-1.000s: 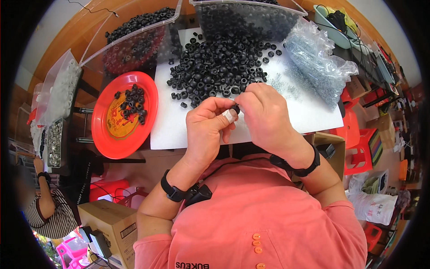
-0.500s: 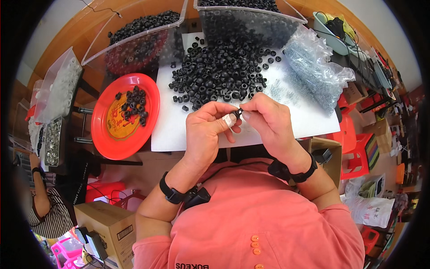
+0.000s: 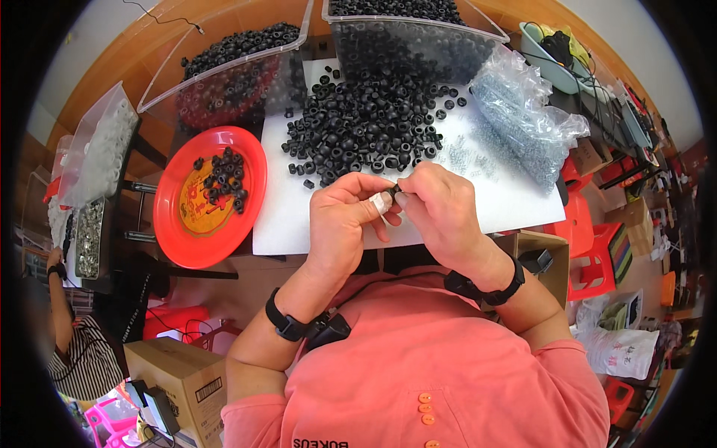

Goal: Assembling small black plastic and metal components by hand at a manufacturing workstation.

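Note:
Over the near edge of the white work sheet (image 3: 478,213), both hands meet at a small black barrel-shaped plastic part (image 3: 394,191). My left hand (image 3: 337,216) pinches it between thumb and fingers; white tape wraps the thumb. The fingertips of my right hand (image 3: 446,213) are closed on the part's upper end; any smaller piece between them is hidden. Just beyond lies a big heap of similar black parts (image 3: 366,123). Right of the heap, tiny metallic pieces that look like springs (image 3: 472,158) are scattered beside a clear plastic bag (image 3: 515,112) full of them.
At left, a red plate (image 3: 250,224) holds several black parts. Two clear bins (image 3: 224,67) of black parts stand behind the sheet. A cardboard box (image 3: 175,373) is at lower left, red stools (image 3: 594,261) at right. Another person's arm (image 3: 61,313) shows at far left.
My right hand has turned slightly, its knuckles rolling over toward the left hand, and its fingertips now cover more of the black part. My left hand keeps nearly the same place.

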`<state>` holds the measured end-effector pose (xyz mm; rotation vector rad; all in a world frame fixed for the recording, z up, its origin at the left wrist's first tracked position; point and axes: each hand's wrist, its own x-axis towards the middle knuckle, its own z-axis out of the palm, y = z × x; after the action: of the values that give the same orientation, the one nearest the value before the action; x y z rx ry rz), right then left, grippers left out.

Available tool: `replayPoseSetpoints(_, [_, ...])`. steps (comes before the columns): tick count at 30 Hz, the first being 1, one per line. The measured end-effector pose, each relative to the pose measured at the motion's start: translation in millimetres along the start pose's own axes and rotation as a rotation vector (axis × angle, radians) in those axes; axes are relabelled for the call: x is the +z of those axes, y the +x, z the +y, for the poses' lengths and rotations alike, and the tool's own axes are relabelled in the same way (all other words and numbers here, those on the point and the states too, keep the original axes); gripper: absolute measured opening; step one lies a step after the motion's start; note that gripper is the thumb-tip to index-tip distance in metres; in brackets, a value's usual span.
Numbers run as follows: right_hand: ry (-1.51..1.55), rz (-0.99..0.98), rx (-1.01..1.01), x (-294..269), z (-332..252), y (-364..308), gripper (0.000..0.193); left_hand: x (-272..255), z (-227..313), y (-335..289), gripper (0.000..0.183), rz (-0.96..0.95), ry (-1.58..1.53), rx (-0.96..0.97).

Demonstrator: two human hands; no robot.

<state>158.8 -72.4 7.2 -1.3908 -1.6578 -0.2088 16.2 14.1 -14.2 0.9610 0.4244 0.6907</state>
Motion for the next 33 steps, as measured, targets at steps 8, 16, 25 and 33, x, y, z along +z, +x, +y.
replayPoseSetpoints(8, [-0.027, -0.037, -0.199, -2, 10, 10, 0.023, -5, 4, 1, 0.014, -0.014, 0.014, -0.051])
replayPoseSetpoints(16, [-0.179, 0.057, -0.021, 17, 1, -5, 0.031, 7, 0, 2, 0.013, 0.027, -0.037, -0.008])
replayPoseSetpoints(25, [-0.043, 0.035, -0.089, 7, 20, -5, 0.029, -2, 8, 1, 0.014, -0.135, 0.230, -0.124])
replayPoseSetpoints(33, [0.028, 0.040, -0.170, 12, 11, -7, 0.029, -12, 4, -2, 0.018, -0.193, 0.130, -0.112])
